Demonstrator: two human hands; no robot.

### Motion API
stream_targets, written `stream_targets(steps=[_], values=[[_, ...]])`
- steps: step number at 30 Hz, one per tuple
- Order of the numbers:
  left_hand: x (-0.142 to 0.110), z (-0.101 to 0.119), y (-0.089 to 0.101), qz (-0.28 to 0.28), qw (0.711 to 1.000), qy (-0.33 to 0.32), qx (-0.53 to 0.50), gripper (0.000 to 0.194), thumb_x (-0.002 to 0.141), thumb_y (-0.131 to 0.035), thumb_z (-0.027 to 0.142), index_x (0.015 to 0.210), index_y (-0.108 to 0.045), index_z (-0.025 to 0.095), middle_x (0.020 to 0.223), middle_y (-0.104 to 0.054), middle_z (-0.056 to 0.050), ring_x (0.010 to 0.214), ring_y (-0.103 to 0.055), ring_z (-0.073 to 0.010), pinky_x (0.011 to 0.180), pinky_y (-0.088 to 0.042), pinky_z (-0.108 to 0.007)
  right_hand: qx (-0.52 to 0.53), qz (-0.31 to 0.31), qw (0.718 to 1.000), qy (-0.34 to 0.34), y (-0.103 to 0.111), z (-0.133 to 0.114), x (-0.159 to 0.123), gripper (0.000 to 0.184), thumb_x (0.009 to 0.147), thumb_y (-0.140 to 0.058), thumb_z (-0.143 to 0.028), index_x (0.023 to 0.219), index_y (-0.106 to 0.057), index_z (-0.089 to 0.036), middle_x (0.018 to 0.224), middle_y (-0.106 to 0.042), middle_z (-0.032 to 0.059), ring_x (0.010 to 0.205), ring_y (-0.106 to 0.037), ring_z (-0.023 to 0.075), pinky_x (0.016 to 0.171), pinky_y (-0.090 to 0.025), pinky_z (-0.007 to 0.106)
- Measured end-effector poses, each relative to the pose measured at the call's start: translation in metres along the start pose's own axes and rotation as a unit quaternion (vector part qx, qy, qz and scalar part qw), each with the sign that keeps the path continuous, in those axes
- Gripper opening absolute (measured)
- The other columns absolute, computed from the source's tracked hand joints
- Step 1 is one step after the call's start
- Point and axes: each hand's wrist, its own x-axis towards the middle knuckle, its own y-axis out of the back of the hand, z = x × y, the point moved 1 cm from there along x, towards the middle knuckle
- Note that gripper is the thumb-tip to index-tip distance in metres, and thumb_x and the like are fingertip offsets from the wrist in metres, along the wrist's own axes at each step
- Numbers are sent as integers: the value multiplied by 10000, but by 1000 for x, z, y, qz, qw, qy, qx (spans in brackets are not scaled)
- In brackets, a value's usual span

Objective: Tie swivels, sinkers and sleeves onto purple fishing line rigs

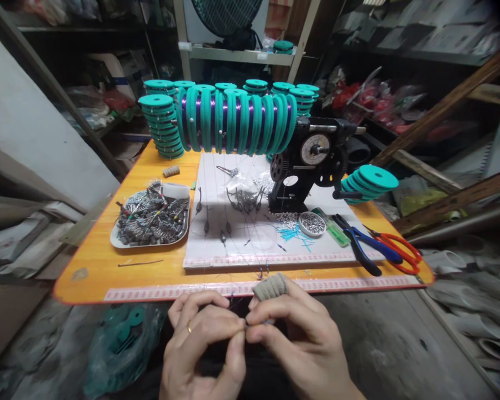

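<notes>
My left hand [210, 339], with a gold ring, and my right hand [298, 330] meet fingertip to fingertip just beyond the table's front edge. Both are closed in a pinch on thin fishing line, mostly hidden by the fingers. A speck of blue shows at the right fingertips. A ribbed grey finger wrap [270, 286] covers one finger of my right hand. Above the board [216, 256], teal spools [237, 122] wound with purple line sit in a row on a black winding machine [291, 183]. Dark lead sinkers [223, 238] hang or lie on lines below them.
A white tray [150, 244] heaped with sinkers stands left. Right are a round dish of metal bits [312, 224], blue-handled pliers [369, 241], red-handled scissors [404, 250] and stacked teal spools [373, 178]. A measuring tape [150, 291] runs along the front edge. Shelves surround the table.
</notes>
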Motion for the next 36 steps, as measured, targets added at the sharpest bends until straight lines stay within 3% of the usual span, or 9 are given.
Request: stream_targets(steps=[5,9,13,16,21,24,29,36], values=[[0,2,-4,2,999,23,-43,79,867,-622,193,874,-605,270,766,-694,104,971,-597,-26,910,-472,-164,79,17,994,-78,-3,1,1,125,791,-807,-281,745,-719,-204,726,-657,12,637,-623,98,538,-489,156],[1,2,-7,2,998,29,-59,41,879,-615,249,850,-599,273,732,-689,101,940,-614,-25,886,-500,-152,62,30,994,-80,-4,1,0,244,777,-811,-400,706,-701,-194,686,-648,17,629,-621,106,558,-493,171],[-1,2,-7,0,999,40,-36,37,872,-629,262,897,-604,271,785,-696,83,951,-611,-28,883,-489,-151,32,36,998,-50,-3,0,0,165,792,-807,-316,728,-703,-206,698,-661,5,642,-608,96,594,-503,166],[-1,1,-6,16,999,50,-7,130,864,-634,263,988,-595,261,816,-690,68,927,-609,-24,897,-463,-148,88,38,992,-83,-4,0,1,114,757,-830,-242,739,-724,-203,749,-657,16,626,-603,89,509,-480,137],[2,0,-3,-2,999,32,27,129,799,-707,174,816,-603,248,791,-658,69,877,-613,-30,830,-446,-161,154,34,979,-126,-6,5,-2,108,722,-843,-178,776,-757,-214,788,-640,28,634,-591,88,511,-500,142],[4,1,-1,-7,999,23,30,124,796,-694,156,805,-608,244,752,-663,61,840,-620,-49,802,-456,-182,174,5,976,-133,-6,6,-5,144,763,-796,-138,870,-774,-233,877,-639,47,680,-613,104,520,-526,155],[2,2,0,0,999,34,8,123,813,-656,143,838,-599,249,796,-662,60,879,-620,-40,812,-481,-169,211,-29,967,-142,-6,6,-6,225,833,-708,-96,973,-754,-266,945,-599,38,590,-579,52,500,-540,133],[0,0,-1,4,998,58,1,135,818,-646,146,877,-583,249,829,-640,55,881,-618,-27,829,-485,-149,218,-35,964,-147,-8,4,-6,161,904,-631,-119,943,-727,-242,940,-564,37,588,-598,44,522,-551,136]])
